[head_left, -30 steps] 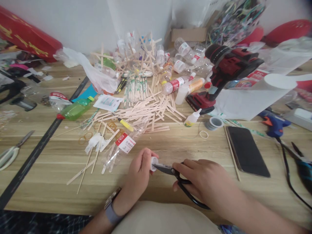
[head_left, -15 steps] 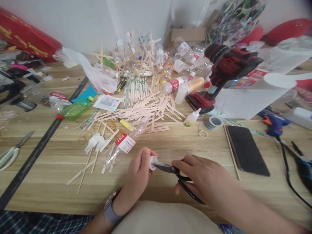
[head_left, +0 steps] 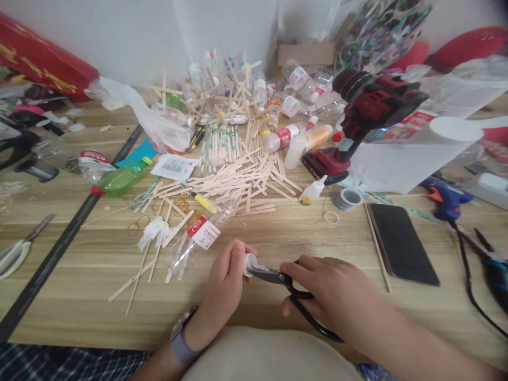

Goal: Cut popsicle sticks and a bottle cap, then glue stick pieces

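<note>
My left hand [head_left: 230, 272] is closed on a small white bottle cap [head_left: 250, 264], its hollow side turned to the right. My right hand [head_left: 321, 280] grips the black-handled scissors [head_left: 268, 274], and their blade tips reach into the mouth of the cap. One black handle loop hangs below the right hand's fingers. Just beyond the left hand lies a clear plastic bottle [head_left: 204, 233] with a red and white label.
Wooden sticks [head_left: 234, 177] are heaped mid-table, with bottles behind. A red drill [head_left: 369, 111] stands right of them, near a glue bottle [head_left: 313, 190] and tape roll [head_left: 349, 199]. A phone [head_left: 402, 243] lies at right, white-handled scissors [head_left: 18, 254] at far left.
The lower scissor handle has swung slightly down and to the right, so the handles are a little wider apart. My left hand and the cap have stayed in place.
</note>
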Tool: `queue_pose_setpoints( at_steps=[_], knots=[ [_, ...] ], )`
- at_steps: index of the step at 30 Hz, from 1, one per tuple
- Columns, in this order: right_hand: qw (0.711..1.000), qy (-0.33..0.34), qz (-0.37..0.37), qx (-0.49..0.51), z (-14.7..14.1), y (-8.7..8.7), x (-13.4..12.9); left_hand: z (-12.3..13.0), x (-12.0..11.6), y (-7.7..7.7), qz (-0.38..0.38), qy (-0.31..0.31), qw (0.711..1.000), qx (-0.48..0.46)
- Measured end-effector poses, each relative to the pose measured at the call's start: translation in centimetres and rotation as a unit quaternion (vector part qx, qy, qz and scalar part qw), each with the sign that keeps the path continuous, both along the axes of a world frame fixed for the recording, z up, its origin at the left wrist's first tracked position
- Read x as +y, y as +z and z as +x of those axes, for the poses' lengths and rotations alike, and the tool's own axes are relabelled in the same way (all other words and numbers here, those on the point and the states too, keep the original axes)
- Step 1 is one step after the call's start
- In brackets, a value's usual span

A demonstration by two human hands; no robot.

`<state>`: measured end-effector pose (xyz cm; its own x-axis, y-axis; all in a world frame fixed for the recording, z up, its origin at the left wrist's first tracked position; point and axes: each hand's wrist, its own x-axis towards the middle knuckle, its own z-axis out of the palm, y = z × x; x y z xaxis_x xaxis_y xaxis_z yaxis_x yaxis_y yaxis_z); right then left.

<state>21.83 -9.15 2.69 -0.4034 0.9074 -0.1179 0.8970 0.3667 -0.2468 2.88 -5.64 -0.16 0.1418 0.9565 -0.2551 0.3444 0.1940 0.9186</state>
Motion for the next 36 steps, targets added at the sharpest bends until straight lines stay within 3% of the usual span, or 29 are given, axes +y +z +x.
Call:
queue_pose_setpoints(
  at_steps=[6,23,31,36],
  knots=[
    [0.998,-0.021,-0.058,0.029,-0.1,0.1,-0.2,-0.1,-0.1,0.1,0.009,-0.007,1.0,-0.001],
    [0.994,-0.042,-0.1,0.023,-0.6,0.3,-0.3,-0.3,-0.3,-0.4,0.028,-0.007,1.0,-0.001],
    [0.996,-0.039,-0.073,0.019,-0.4,0.0,-0.5,-0.3,-0.4,-0.6,0.023,-0.005,1.0,-0.018],
    [1.0,-0.021,-0.004,-0.004,-0.3,0.1,-0.6,-0.7,-0.3,-0.9,0.005,-0.033,0.999,-0.031]
  ],
)
